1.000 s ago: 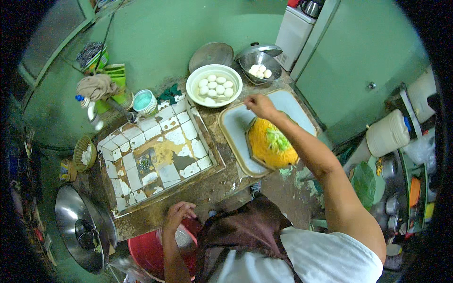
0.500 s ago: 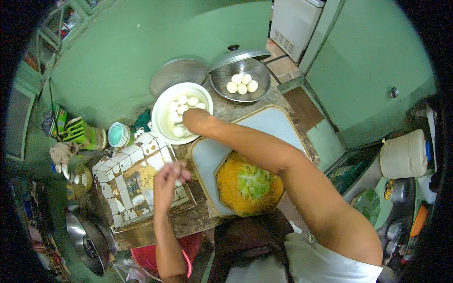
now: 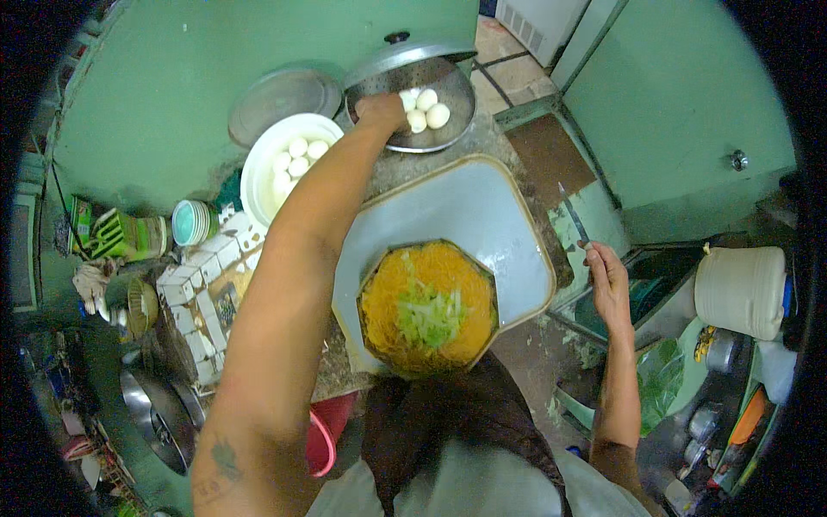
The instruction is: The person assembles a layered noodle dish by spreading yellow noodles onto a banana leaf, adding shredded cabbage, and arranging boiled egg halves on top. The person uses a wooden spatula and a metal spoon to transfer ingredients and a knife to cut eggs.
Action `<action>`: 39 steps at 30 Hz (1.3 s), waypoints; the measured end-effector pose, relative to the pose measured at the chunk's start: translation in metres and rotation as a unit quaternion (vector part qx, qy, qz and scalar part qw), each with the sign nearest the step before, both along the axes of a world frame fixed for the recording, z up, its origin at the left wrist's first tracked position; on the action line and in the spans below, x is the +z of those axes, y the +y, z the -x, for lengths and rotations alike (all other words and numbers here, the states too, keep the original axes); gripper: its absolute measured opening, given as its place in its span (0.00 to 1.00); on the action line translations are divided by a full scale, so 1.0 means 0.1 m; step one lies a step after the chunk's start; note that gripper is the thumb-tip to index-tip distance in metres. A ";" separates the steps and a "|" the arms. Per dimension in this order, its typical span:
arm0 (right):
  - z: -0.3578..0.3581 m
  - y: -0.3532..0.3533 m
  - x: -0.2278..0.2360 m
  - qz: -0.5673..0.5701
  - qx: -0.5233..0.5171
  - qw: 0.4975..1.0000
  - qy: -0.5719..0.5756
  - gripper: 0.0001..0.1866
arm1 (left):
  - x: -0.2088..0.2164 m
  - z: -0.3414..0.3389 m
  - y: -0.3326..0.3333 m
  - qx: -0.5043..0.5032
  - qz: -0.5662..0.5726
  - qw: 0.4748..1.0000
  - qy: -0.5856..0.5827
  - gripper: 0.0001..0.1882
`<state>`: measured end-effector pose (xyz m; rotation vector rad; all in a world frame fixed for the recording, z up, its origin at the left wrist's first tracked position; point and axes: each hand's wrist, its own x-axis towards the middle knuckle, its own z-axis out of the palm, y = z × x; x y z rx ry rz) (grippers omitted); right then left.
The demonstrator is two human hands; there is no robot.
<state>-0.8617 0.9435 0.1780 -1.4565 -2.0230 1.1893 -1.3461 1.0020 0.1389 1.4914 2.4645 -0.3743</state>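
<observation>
My left hand (image 3: 382,110) reaches into a metal colander (image 3: 458,136) at the back, beside several peeled white eggs (image 3: 438,115). Its fingertips are hidden, so I cannot make out whether it grips an egg. Off to the right, my right hand (image 3: 610,289) is closed round the handle of a knife (image 3: 573,213), blade pointing up and away. A white bowl (image 3: 251,185) with more peeled eggs in liquid stands partly behind my left forearm. Closest to me, a pot of shredded orange food (image 3: 388,297) topped with chopped green vegetable (image 3: 431,317) overlaps the pale blue tray (image 3: 508,224).
A domed metal lid (image 3: 405,59) rests over the colander's far side, and a flat round lid (image 3: 284,103) leans on the green wall. Left lies a broken white-tiled counter section (image 3: 194,284). A red basin (image 3: 320,444) is below; a cream water jug (image 3: 741,291) stands right.
My right hand has left the white bowl and swung out to the right with the knife. My left hand has moved from above the tiles into the colander. The whole view has shifted.
</observation>
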 end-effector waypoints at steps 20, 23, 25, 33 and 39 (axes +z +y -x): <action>0.74 -1.08 -0.29 -0.214 0.238 0.944 -0.074 0.10 | 0.35 -0.54 -4.15 0.280 -0.363 0.504 -0.732 0.29; 0.71 -1.24 -0.25 -0.221 0.189 0.952 -0.091 0.09 | 0.10 -0.62 -4.97 0.355 -0.366 0.543 -0.667 0.29; 0.64 -1.53 -0.23 -0.240 0.156 0.953 -0.100 0.09 | -0.05 -0.64 -5.42 0.388 -0.359 0.547 -0.649 0.29; 0.56 -2.82 -0.37 -0.148 0.114 0.980 -0.062 0.10 | -0.39 -0.65 -5.95 0.395 -0.408 0.418 -0.709 0.28; 0.77 -2.86 -0.35 -0.202 0.053 0.977 -0.050 0.10 | -0.25 -0.62 -5.65 0.336 -0.421 0.450 -0.712 0.32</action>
